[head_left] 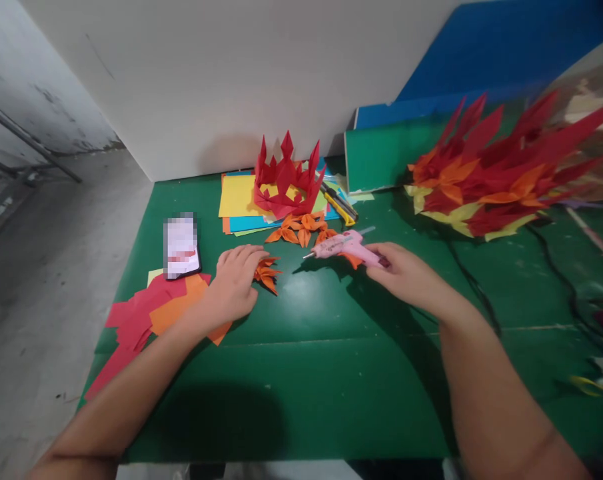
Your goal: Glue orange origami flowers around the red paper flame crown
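bare forearms (496, 387) stretched over the near edge of the green surface (331, 400), one toward each side. right of the middle, right hand (402, 270) with fingers wrapped round the handle of a pink glue gun (337, 245), nozzle pointing left and raised just above the surface. left of that, left hand (235, 277) with fingers bunched and bent, seemingly pinching an orange paper flower (268, 275), petals poking out beside the thumb, fingertips hidden. beyond both hands, more orange flowers (305, 230), just in front of a red paper crown (286, 179) on coloured sheets (235, 193) near the far edge, with a yellow-ended cutter (350, 216) beside it. by the left edge, a phone (180, 237) next to overlapping red and orange paper (174, 312). toward the far right corner, a big spiky bunch of red, orange and yellow paper (508, 163).
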Demonstrator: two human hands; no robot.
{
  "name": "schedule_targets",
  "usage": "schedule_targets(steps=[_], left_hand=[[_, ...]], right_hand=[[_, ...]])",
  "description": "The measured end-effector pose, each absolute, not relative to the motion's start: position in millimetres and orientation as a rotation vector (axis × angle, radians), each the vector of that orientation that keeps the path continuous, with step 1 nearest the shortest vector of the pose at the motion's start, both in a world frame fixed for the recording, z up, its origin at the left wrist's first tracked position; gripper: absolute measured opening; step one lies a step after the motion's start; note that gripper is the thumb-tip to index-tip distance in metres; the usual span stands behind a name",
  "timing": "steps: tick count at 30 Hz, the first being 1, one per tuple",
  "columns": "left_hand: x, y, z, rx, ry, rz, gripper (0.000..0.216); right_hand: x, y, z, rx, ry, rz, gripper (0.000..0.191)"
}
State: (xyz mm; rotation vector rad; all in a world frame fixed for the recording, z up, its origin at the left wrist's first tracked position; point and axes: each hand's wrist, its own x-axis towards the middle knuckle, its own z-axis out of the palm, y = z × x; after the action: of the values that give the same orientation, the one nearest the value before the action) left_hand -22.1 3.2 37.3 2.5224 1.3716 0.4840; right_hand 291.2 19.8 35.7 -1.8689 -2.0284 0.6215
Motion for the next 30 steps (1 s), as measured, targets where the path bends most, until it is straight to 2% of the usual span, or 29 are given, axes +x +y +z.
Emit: schedule_targets(steps=[4, 7, 10, 16, 19, 21, 25, 30], left_hand=[[-19, -1, 40, 2.507, 1.336, 0.517, 0.051], [-15, -5, 35, 2.502, 1.483, 0.602, 0.042], [-11, -10, 29, 2.459, 1.647, 0.638, 0.042], [-10, -11, 24, 2.465, 1.602, 0.638, 0.048], [-9, -10, 25, 2.395, 1.791, 0.752, 0.029], [-9, -8, 25, 2.393, 1.888, 0.723, 0.023], [-7, -3, 24, 2.435, 1.934, 0.616, 0.033], [-6, -2, 19, 2.415, 1.876, 0.607, 0.014]], right_hand=[[287, 18, 38, -1.777, -1.912, 0.732, 0.030], [283, 17, 37, -1.767, -1.783, 0.781, 0.033], [277, 17, 37, -1.775, -1.694, 0.667, 0.032], [266, 16, 40, -1.778, -1.598, 0.662, 0.034], [264, 15, 40, -1.751, -1.586, 0.634, 0.032], [263, 15, 41, -1.739, -1.577, 0.615, 0.032], [260, 14, 41, -1.724, -1.566, 0.589, 0.032], [258, 14, 40, -1.748, -1.572, 0.598, 0.032]])
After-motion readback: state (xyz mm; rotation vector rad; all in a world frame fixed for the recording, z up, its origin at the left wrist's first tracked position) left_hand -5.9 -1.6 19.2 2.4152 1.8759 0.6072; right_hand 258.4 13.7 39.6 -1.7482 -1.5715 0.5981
